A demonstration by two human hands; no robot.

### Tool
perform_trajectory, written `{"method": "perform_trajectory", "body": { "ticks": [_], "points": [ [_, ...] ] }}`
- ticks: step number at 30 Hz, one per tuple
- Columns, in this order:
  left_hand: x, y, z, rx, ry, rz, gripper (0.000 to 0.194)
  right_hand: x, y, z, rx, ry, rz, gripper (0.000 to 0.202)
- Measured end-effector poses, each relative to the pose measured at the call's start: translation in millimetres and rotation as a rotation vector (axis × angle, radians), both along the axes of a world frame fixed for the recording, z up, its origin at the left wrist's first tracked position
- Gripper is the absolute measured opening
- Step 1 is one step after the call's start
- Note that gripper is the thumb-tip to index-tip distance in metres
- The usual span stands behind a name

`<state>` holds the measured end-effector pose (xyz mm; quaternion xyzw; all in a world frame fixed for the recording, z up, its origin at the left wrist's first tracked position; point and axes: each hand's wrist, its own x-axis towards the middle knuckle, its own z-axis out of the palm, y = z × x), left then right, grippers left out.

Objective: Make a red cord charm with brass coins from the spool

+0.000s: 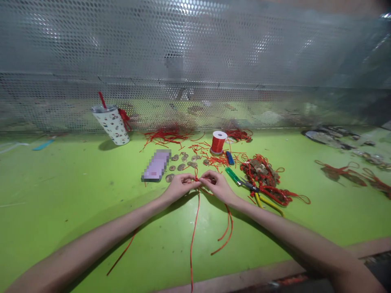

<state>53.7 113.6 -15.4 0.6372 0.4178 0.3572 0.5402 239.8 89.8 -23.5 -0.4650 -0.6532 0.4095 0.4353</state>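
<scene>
Both hands meet over the middle of the green table (146, 240), pinching a knotted red cord (192, 244) between the fingertips. My left hand (180, 188) is closed on the cord from the left side. From the right, my right hand (217, 186) is closed on it too, its fingertips almost touching the left ones. A small loop of cord sticks up above the fingers, and long ends hang down toward the table's front edge. The knot itself is partly covered by the fingers. Just beyond the hands lie several old-looking round coins (181, 167).
A purple phone (155, 165) lies left of the coins; a patterned tumbler (111, 124) stands farther back. Right are a red cord spool (218, 143), blue lighter (229, 158), green lighter (232, 176), yellow-handled pliers (269, 203) and a corded coin pile (259, 171). A perforated metal screen (137, 81) stands behind.
</scene>
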Motion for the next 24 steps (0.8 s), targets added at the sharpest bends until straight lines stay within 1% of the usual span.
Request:
{"method": "perform_trajectory", "body": {
  "ticks": [6,16,19,24],
  "points": [
    [-0.6,1.5,-1.7,0.003,0.010,-0.015,0.037,-0.6,-0.3,1.8,0.002,0.014,-0.014,0.025],
    [-2.6,0.6,-4.5,-0.007,0.002,0.012,0.032,-0.6,-2.4,1.2,0.020,0.013,-0.018,0.022],
    [-3.2,-0.3,-4.4,-0.001,0.003,-0.010,0.033,0.3,-2.3,0.6,0.020,0.008,-0.024,0.021],
    [-2.7,-1.6,-5.0,0.049,0.048,-0.041,0.037,1.0,-2.6,1.1,0.037,-0.021,-0.074,0.020]
  ]
}}
